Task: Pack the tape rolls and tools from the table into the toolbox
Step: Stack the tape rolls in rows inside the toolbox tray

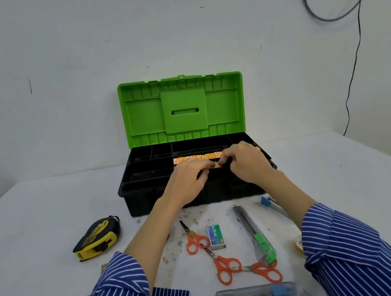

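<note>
Orange packet point(215, 165) over toolbox point(196, 193) | pinched between left hand point(188, 177) and right hand point(245, 163)

item between hands point(217, 165): mostly covered by fingers, unreadable
tape roll point(298, 246): half behind right sleeve
blue tool point(272, 206): partly under right forearm

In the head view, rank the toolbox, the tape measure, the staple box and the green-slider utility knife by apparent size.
1. toolbox
2. green-slider utility knife, long and thin
3. tape measure, shorter but bulkier than the knife, so their order is unsure
4. staple box
</note>
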